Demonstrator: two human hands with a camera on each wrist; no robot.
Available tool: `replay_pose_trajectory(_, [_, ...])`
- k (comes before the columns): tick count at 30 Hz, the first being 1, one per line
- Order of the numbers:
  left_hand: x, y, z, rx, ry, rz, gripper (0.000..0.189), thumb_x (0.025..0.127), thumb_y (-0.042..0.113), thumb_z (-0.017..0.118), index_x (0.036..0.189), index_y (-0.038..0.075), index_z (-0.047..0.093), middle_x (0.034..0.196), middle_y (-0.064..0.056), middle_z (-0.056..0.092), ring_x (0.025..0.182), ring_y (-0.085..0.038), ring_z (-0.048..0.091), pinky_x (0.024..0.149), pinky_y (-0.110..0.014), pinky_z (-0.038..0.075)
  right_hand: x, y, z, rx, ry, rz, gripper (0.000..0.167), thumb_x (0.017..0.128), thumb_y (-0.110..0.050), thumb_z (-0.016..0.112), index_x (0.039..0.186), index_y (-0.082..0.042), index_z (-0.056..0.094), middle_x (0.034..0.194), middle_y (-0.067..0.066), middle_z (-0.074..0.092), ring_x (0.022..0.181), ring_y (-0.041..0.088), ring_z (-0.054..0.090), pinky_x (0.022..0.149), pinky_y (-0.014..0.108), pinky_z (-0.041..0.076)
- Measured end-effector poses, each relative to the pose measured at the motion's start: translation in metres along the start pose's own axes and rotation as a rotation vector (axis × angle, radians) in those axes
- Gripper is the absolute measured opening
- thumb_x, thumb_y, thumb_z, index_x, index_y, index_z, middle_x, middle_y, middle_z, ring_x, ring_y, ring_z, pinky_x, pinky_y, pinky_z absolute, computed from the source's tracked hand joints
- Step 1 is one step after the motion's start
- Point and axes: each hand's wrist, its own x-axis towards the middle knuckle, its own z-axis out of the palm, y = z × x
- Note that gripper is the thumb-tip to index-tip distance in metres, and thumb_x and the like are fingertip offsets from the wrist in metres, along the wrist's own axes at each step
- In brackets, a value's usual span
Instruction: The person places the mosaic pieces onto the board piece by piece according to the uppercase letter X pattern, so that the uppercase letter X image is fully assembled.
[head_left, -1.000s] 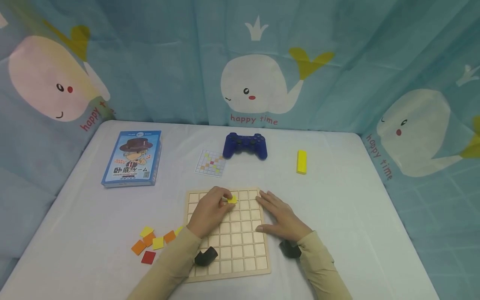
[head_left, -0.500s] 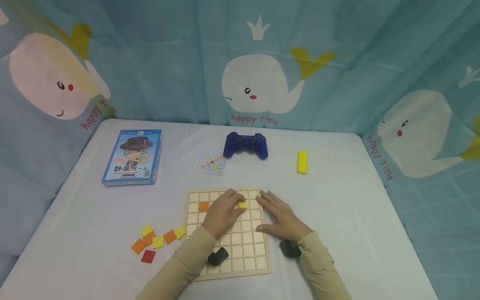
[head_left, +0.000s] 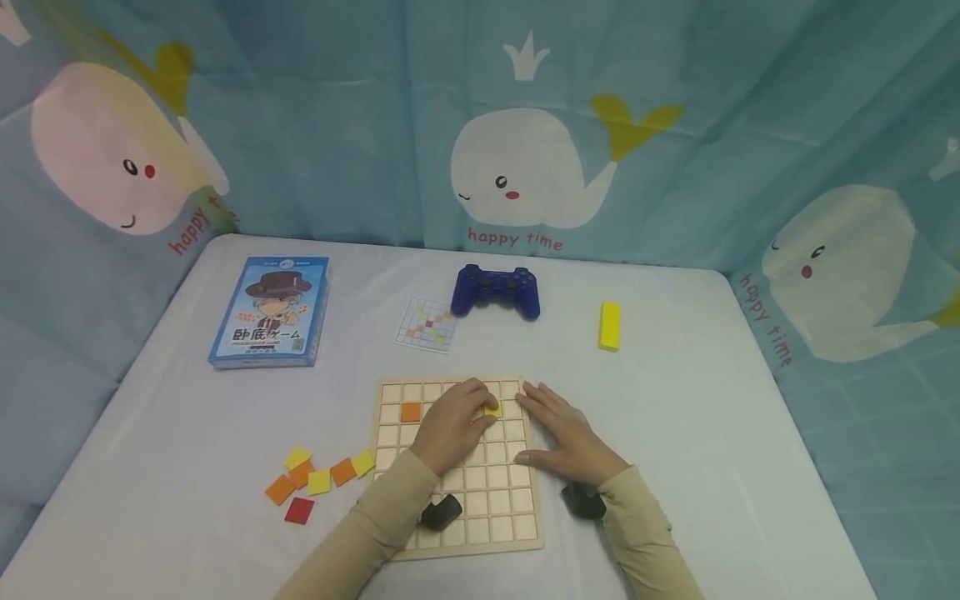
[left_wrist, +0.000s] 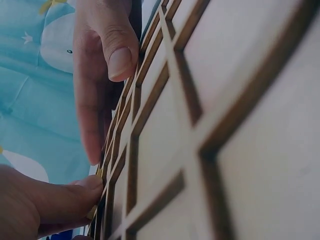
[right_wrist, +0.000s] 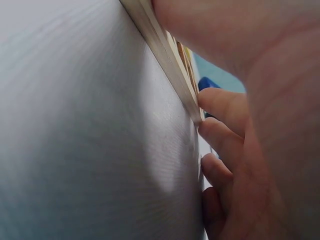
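A wooden grid board (head_left: 477,504) lies on the white table. My left hand (head_left: 452,427) reaches over its upper part and pinches a small yellow square tile (head_left: 492,411) at a cell in the second row from the far edge, toward the right side. In the left wrist view, thumb and fingers meet around the tile's edge (left_wrist: 93,212), low against the grid. An orange tile (head_left: 410,412) sits in a cell on the board's left. My right hand (head_left: 567,439) rests along the right edge with fingers spread; in the right wrist view its fingertips (right_wrist: 207,96) touch the board's side.
Left of the board lie loose tiles: a red one (head_left: 299,511), plus several orange and yellow ones (head_left: 318,482). Behind it are a printed pattern card (head_left: 425,325), a blue game controller (head_left: 495,292), a yellow block (head_left: 610,326) and a blue game box (head_left: 270,317).
My left hand has moved right across the board with the yellow tile and lowered it to a cell, uncovering the orange tile. My right hand has stayed at the board's edge.
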Motion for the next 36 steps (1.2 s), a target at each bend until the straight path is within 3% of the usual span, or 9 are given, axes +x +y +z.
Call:
replay_pose_trajectory(16, [0.001, 0.002, -0.003, 0.004, -0.001, 0.003, 0.01, 0.084, 0.015, 0.074, 0.094, 0.014, 0.072, 0.099, 0.006, 0.063, 0.093, -0.013, 0.061, 0.082, -0.03, 0.053, 0.001, 0.002, 0.0, 0.009, -0.017, 0.013, 0.084, 0.08, -0.049, 0.072, 0.149, -0.018, 0.036, 0.157, 0.001, 0.026, 0.145, 0.031, 0.019, 0.109, 0.062, 0.025])
replay_pose_trajectory(29, [0.002, 0.003, -0.006, 0.033, -0.015, 0.049, 0.011, 0.088, 0.013, 0.069, 0.098, 0.013, 0.072, 0.101, 0.005, 0.066, 0.099, -0.015, 0.061, 0.089, -0.031, 0.051, 0.001, 0.001, -0.002, 0.023, -0.014, 0.011, 0.083, 0.08, -0.046, 0.073, 0.148, -0.016, 0.036, 0.157, 0.003, 0.027, 0.145, 0.031, 0.018, 0.109, 0.062, 0.024])
replay_pose_trajectory(33, [-0.007, 0.007, -0.02, 0.063, -0.031, 0.073, 0.013, 0.091, 0.014, 0.065, 0.102, 0.012, 0.071, 0.107, 0.003, 0.067, 0.102, -0.017, 0.06, 0.091, -0.033, 0.05, 0.0, 0.0, -0.002, 0.032, -0.006, 0.019, 0.084, 0.079, -0.046, 0.074, 0.148, -0.016, 0.036, 0.157, 0.004, 0.027, 0.145, 0.032, 0.019, 0.109, 0.062, 0.024])
replay_pose_trajectory(36, [-0.027, 0.007, -0.035, 0.071, -0.001, 0.062, 0.015, 0.09, 0.014, 0.066, 0.104, 0.012, 0.07, 0.109, 0.001, 0.065, 0.101, -0.017, 0.059, 0.088, -0.034, 0.051, 0.0, -0.001, -0.001, 0.039, -0.01, 0.026, 0.085, 0.079, -0.048, 0.074, 0.148, -0.016, 0.036, 0.157, 0.004, 0.027, 0.145, 0.032, 0.019, 0.109, 0.063, 0.023])
